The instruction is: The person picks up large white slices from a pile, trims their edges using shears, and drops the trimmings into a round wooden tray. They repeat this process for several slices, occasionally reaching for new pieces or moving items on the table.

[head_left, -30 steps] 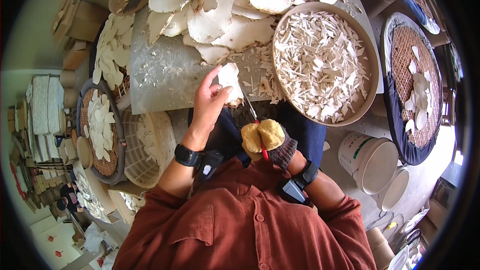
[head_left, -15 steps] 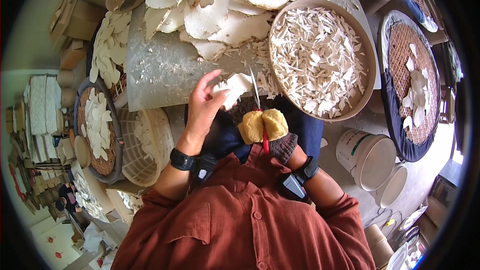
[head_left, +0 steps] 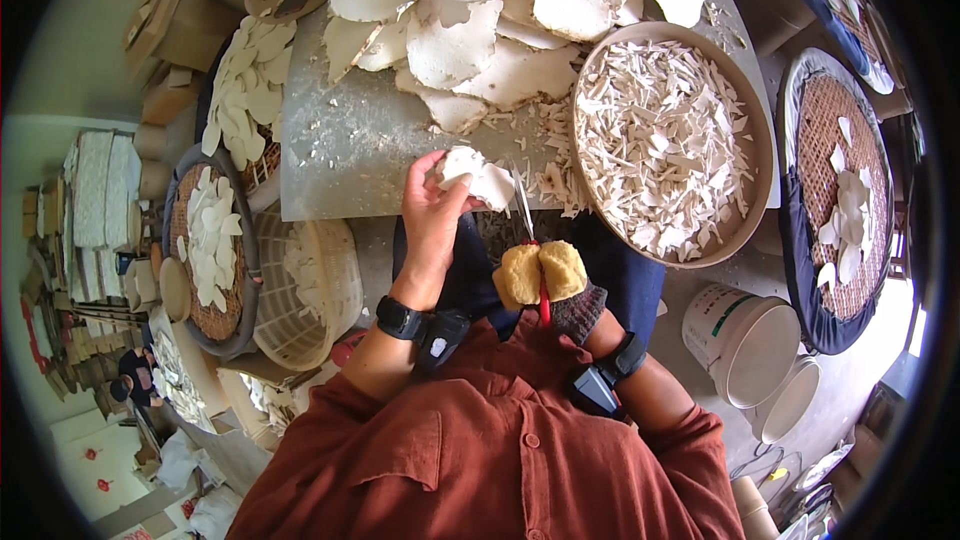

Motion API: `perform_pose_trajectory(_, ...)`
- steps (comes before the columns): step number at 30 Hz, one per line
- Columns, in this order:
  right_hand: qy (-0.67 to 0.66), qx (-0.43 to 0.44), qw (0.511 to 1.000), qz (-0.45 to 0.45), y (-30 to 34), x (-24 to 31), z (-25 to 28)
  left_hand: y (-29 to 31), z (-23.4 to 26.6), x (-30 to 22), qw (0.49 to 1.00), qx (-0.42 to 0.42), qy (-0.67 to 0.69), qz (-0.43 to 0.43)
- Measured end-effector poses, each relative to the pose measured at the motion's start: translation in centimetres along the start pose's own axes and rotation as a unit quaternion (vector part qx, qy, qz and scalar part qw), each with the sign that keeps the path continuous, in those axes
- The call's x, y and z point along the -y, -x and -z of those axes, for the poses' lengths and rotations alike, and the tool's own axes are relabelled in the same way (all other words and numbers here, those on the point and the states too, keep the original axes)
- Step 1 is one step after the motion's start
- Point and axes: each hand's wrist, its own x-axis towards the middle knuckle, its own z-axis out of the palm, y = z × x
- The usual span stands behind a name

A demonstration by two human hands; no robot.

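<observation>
The bare left hand (head_left: 432, 215) pinches a thin, irregular white piece (head_left: 472, 176) between thumb and fingers, left of a round, beige, shallow basin (head_left: 766, 155). The right hand (head_left: 542, 276), covered in yellow padding with a dark knitted cuff, is closed around red-handled metal scissors (head_left: 525, 208) (how far apart the blades stand, I cannot tell). Their blades point away from the body, just beside the piece and left of the basin. The basin itself holds a heap of white slivers (head_left: 660, 135) and rests on a grey metal surface (head_left: 345, 165). Beyond and left of it lie large, overlapping white sheets (head_left: 455, 40) with brownish edges. Right of the basin is a round woven brown tray (head_left: 815, 130) with a dark cloth rim, bearing flat white pieces (head_left: 850, 210); nearer the body than the basin stands a white plastic bucket (head_left: 705, 325).
</observation>
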Motion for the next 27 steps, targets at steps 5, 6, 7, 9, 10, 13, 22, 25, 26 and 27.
perform_pose_trajectory(5, -0.335, -0.016, 0.927, -0.167, -0.1, -0.2, -0.5, 0.0, -0.1, -0.2, 1.000, 0.018, -0.004, 0.007)
perform_pose_trajectory(6, -0.336, -0.002, 0.925, -0.176, 0.0, -0.1, -0.4, -0.2, 0.0, 0.0, 1.000, 0.013, -0.010, 0.003)
perform_pose_trajectory(7, -0.337, 0.012, 0.923, -0.184, 0.0, 0.1, -0.3, -0.3, 0.2, 0.1, 1.000, 0.012, -0.010, 0.004)
perform_pose_trajectory(9, 0.020, 0.014, 1.000, -0.013, 0.1, 0.5, -0.2, -0.5, 0.4, 0.0, 0.999, 0.013, -0.035, 0.005)
perform_pose_trajectory(10, 0.071, 0.015, 0.997, 0.009, 0.5, 0.0, -0.5, -0.5, 0.1, -0.2, 0.999, 0.014, -0.035, 0.006)
perform_pose_trajectory(13, -0.041, 0.027, 0.998, -0.028, 1.2, -1.0, -1.2, -0.5, -0.3, -0.6, 0.999, 0.004, -0.039, 0.019)
perform_pose_trajectory(22, 0.082, 0.025, 0.996, 0.009, 0.5, 0.6, 0.2, -0.4, -0.2, -0.3, 0.999, 0.016, -0.043, 0.025)
perform_pose_trajectory(25, -0.230, -0.015, 0.964, -0.135, 1.7, -1.5, -1.8, 0.0, -0.5, -0.2, 0.998, 0.029, -0.046, 0.040)
perform_pose_trajectory(26, -0.330, -0.034, 0.926, -0.179, 1.8, -1.8, -2.1, 0.3, -0.3, 0.1, 0.996, 0.061, -0.055, 0.043)
perform_pose_trajectory(27, -0.308, -0.026, 0.936, -0.168, 1.2, -1.6, -1.8, 0.5, -0.2, 0.3, 0.993, 0.092, -0.064, 0.047)
